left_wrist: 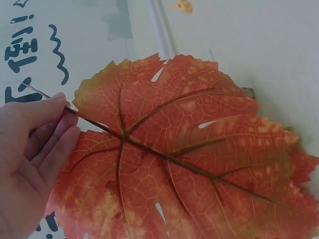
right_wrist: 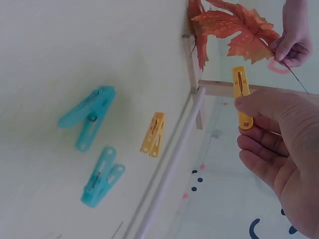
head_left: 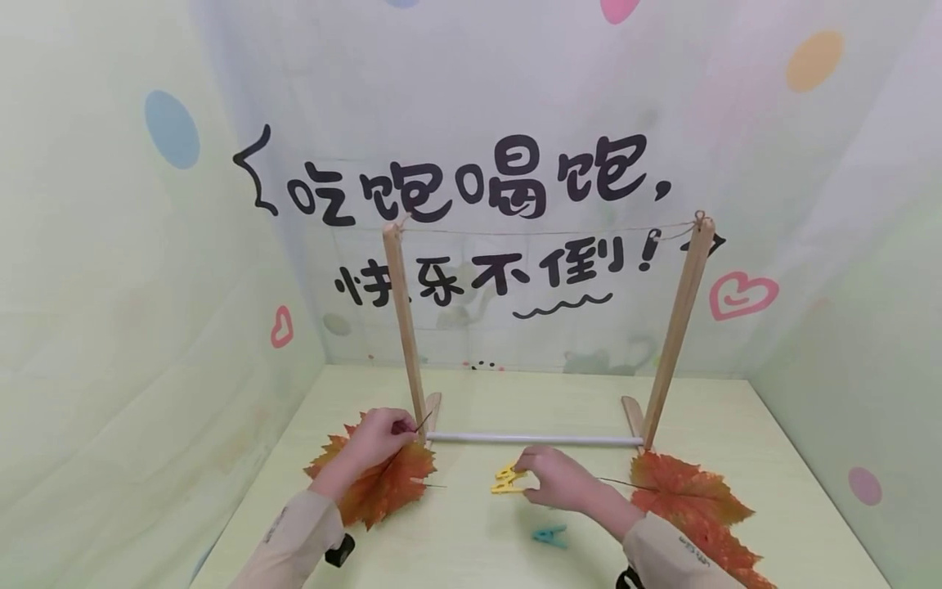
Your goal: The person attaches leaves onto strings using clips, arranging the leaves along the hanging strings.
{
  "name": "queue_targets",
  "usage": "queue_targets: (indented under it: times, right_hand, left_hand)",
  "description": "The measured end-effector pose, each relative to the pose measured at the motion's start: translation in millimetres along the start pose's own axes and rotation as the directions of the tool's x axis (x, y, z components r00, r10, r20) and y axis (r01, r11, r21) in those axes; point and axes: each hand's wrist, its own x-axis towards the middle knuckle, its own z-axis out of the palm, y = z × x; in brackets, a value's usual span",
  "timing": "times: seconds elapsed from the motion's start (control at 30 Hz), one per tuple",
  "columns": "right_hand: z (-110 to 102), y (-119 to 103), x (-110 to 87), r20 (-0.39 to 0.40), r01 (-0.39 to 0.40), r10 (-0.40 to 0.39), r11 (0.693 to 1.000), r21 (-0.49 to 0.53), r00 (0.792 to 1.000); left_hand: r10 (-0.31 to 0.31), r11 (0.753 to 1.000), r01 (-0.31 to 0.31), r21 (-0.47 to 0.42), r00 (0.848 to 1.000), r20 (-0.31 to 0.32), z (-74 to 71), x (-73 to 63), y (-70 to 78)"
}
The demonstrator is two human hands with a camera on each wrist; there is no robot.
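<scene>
My left hand (head_left: 383, 435) pinches the thin dark stem of an orange-red artificial maple leaf (left_wrist: 164, 164). The leaf is lifted, veins showing, and overlaps another leaf behind it in the left wrist view. Between the thumb and fingers of my right hand (head_left: 562, 483) is a yellow clothespin (right_wrist: 242, 99), held above the table. A second yellow clothespin (right_wrist: 154, 133) lies on the table below. Two teal clothespins (right_wrist: 90, 117) lie near it; one teal clothespin (head_left: 550, 536) shows in the head view under the right hand.
A wooden stand has a left post (head_left: 404, 319), a right post (head_left: 679, 327), a white crossbar (head_left: 533, 439) low down and a thin string (head_left: 515, 233) tied between the tops. More maple leaves (head_left: 688, 489) lie at the right. Printed cloth (head_left: 471, 98) encloses the table.
</scene>
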Motion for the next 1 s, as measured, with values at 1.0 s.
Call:
queue_targets:
  times: [1.0]
  right_hand:
    - [-124.1, 0.8, 21.2, -0.046, 0.128, -0.142, 0.964, -0.233, 0.989]
  left_hand:
    - [0.023, 0.992, -0.048, -0.114, 0.978, -0.208, -20.1, 42.7, 58.8]
